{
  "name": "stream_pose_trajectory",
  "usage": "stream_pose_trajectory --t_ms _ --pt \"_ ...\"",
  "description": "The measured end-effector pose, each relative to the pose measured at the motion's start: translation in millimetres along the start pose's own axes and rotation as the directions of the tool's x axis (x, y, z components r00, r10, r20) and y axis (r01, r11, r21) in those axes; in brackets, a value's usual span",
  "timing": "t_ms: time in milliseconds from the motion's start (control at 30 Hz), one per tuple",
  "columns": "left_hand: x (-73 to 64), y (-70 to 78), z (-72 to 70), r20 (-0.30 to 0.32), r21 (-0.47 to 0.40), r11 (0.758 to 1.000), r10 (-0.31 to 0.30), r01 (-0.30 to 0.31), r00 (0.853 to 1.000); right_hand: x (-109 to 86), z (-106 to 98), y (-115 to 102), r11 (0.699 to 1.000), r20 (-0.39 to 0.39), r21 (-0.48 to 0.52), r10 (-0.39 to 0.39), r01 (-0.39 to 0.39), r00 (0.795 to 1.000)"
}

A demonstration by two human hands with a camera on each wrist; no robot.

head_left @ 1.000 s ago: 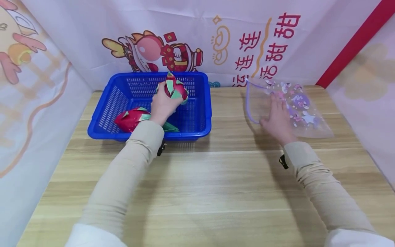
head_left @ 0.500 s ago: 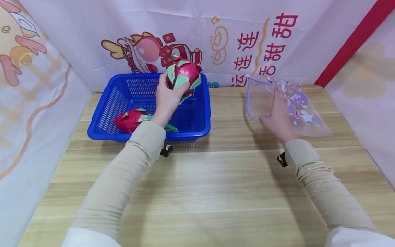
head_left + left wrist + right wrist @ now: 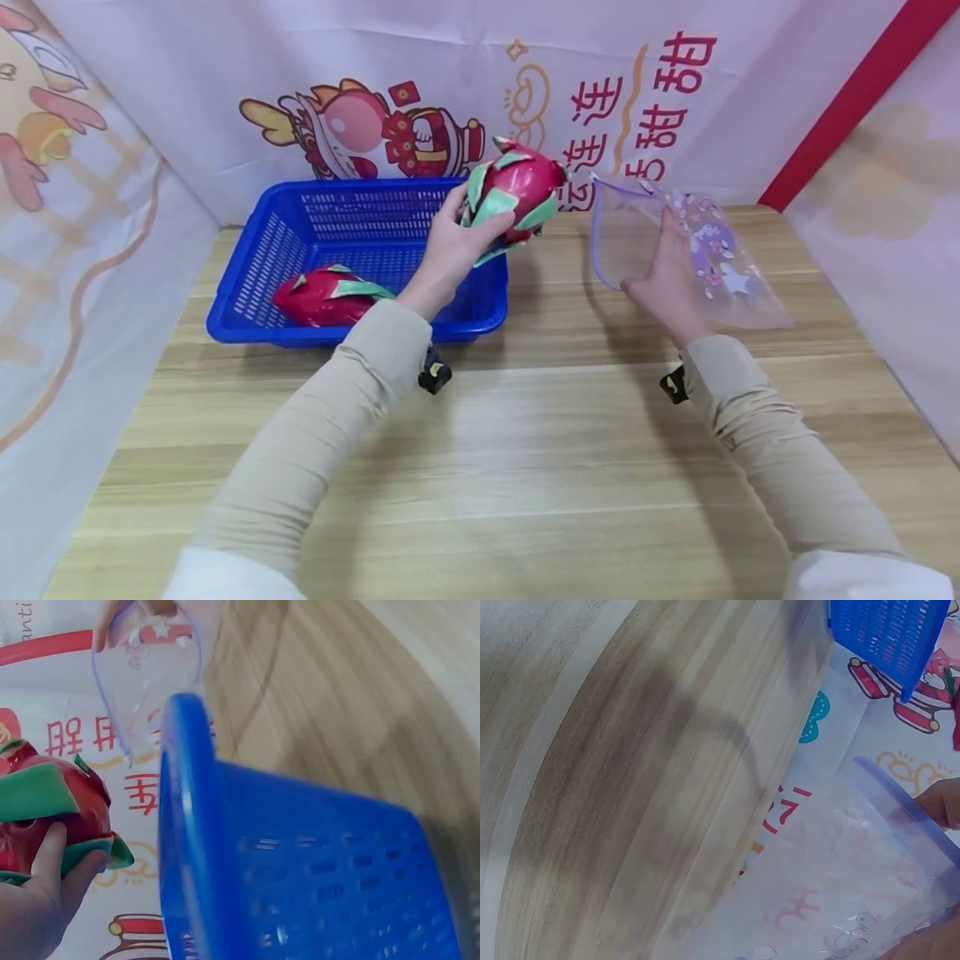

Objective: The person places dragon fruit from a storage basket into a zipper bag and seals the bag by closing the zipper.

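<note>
In the head view my left hand (image 3: 456, 250) grips a red dragon fruit (image 3: 525, 183) with green leafy scales, held above the right rim of the blue basket (image 3: 251, 335). Another dragon fruit (image 3: 318, 302) lies inside the basket at the left, partly behind my left forearm. On the right, my right hand (image 3: 663, 279) holds a clear zip bag (image 3: 618, 229) with a purple edge and printed stars. The left wrist view shows the bag's mouth (image 3: 139, 682) spread apart. In the right wrist view the thumb (image 3: 941, 804) is at the purple edge; the other fingers are mostly out of view.
A wooden table (image 3: 555, 467) lies under everything. Behind it hangs a white printed cloth (image 3: 450, 50) with cartoon figures and red writing, and cloth walls stand on both sides. A black wrist camera (image 3: 435, 372) sits under the left cuff.
My left hand has lifted the dragon fruit out of the basket and carried it right towards the bag. The right hand and bag have shifted only slightly; the other fruit stays put.
</note>
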State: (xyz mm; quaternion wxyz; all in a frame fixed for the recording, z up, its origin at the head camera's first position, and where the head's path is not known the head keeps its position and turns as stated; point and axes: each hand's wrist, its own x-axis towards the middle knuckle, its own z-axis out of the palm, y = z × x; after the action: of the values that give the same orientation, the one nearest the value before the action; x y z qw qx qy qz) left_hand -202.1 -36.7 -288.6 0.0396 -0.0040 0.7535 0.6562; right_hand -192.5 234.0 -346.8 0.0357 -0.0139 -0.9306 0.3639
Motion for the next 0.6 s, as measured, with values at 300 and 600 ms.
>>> stream_pose_trajectory --t_ms 300,600 --pt "1.6 -9.1 17.3 0.104 0.016 0.999 -0.036 0.034 0.994 -2.2 2.0 -9.1 1.0 0.024 0.027 -0.01 0.009 1.0" --pt "1.5 -12.5 34.8 0.2 -0.02 0.994 -0.103 0.109 0.974 -0.9 9.8 -12.5 0.997 0.052 0.07 -0.039 0.035 0.998"
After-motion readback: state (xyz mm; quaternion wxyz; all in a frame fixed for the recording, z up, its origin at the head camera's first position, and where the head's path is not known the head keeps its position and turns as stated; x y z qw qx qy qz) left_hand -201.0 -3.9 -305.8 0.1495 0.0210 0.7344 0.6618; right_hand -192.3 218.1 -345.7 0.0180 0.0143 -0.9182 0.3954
